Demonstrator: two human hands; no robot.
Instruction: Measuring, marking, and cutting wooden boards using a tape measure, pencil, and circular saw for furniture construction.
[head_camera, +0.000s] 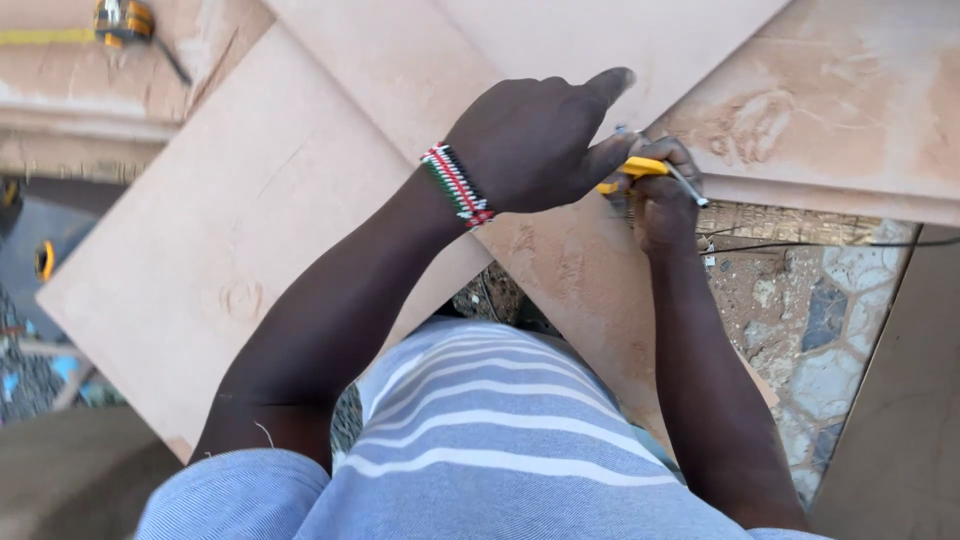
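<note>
— Hands first, head view: what are they doing?

— My right hand (665, 190) is closed around a yellow-handled cutter (640, 167), its metal tip poking out toward the far side. My left hand (545, 140), loosely fisted with the thumb up, rests touching the tool's near end, over a tan board (250, 230) lying tilted across another board (850, 100).

— What could go wrong?

— I judge the tip could skid, since my left fingers sit just beside it. The tilted board overhangs the stone paving (830, 310), so pressure might tip it. A thin cable (800, 243) trails nearby and could snag.
</note>
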